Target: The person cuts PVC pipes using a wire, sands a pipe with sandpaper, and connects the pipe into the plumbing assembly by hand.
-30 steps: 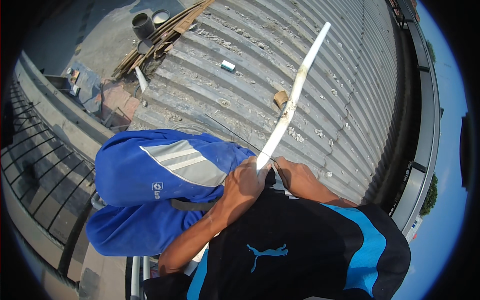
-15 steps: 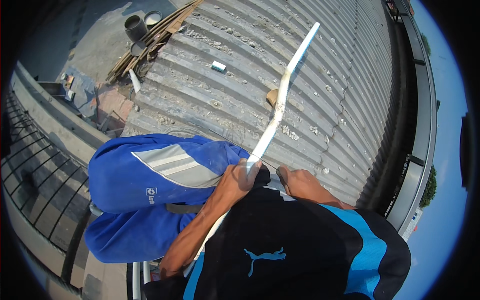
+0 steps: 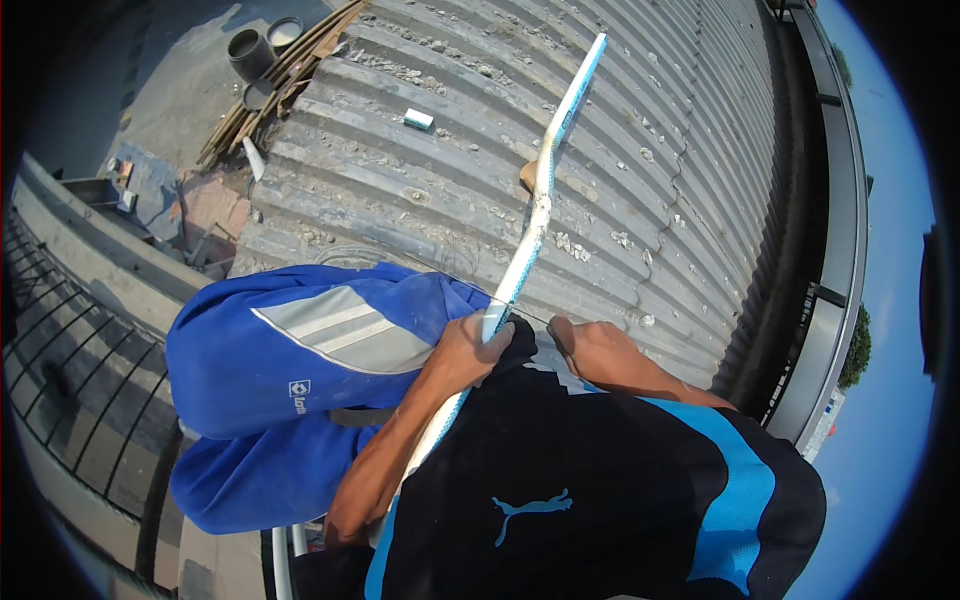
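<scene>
A long white pipe with blue markings and a bend near its dirty middle runs from the roof down under my left forearm. My left hand is closed around the pipe above my raised blue-trousered legs. A thin dark wire crosses the pipe and runs to my right hand, which is closed on it a little to the right of the pipe. A tan object, too hidden to name, lies beside the pipe. My black and light-blue shirt fills the lower view.
The corrugated grey roof carries rubble and a small white-and-green box. At upper left are a dark bucket and long poles. A barred grille lies to the left; a metal edge runs along the right.
The pipe has turned, showing more blue markings, and sits farther left in view. My right hand has moved slightly away from my left, still on the wire.
</scene>
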`<state>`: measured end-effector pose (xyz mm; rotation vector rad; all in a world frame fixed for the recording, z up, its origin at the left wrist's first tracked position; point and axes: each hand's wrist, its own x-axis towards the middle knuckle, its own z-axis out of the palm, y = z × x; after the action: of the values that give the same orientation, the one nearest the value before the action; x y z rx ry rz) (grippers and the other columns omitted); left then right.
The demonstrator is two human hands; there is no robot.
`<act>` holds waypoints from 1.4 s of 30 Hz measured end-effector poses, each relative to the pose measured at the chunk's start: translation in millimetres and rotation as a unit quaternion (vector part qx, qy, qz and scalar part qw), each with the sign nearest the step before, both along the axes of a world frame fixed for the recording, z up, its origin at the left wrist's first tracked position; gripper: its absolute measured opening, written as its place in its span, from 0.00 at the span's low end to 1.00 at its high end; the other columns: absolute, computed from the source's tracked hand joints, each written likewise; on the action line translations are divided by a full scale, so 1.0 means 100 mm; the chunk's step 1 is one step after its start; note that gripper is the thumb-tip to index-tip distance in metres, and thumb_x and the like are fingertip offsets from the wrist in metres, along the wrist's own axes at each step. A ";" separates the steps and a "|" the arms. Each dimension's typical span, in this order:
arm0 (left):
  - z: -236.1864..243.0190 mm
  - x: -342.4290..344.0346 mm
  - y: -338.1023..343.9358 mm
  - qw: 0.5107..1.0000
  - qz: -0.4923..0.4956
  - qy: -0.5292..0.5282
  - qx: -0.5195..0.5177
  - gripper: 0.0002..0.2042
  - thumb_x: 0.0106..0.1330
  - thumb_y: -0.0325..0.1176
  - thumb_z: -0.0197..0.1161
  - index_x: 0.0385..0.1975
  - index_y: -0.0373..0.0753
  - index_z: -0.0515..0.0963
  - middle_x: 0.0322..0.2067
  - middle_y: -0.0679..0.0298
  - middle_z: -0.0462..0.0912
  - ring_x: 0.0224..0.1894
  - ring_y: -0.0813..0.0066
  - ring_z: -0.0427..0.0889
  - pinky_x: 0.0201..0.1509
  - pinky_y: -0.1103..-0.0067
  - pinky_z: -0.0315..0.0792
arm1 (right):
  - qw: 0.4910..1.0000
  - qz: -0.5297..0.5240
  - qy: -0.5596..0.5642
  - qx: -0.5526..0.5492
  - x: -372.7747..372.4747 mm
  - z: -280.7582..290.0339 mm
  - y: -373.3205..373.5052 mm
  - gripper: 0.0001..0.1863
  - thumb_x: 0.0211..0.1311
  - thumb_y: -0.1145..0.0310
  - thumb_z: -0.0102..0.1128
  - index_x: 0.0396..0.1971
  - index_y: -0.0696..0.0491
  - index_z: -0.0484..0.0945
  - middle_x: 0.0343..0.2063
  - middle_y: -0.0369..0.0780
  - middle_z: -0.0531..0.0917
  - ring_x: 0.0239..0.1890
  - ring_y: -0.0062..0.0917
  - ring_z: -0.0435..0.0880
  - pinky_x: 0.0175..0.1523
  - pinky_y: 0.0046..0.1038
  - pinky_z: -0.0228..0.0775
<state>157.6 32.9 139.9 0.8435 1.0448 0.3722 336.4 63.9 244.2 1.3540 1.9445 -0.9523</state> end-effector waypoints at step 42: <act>-0.04 -0.01 -0.07 0.913 0.082 -0.261 -0.301 0.11 0.62 0.33 0.54 0.20 0.41 0.62 0.09 0.73 0.59 0.05 0.87 0.55 0.06 0.85 0.51 | 1.000 0.010 0.008 -0.024 0.21 0.06 -0.22 0.12 0.54 0.73 0.47 0.38 0.59 0.62 0.16 0.52 0.75 0.22 0.47 0.77 0.25 0.43 0.65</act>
<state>156.8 26.3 135.8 0.0809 0.6619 0.3603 357.2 42.0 249.9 1.3017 1.9319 -0.9961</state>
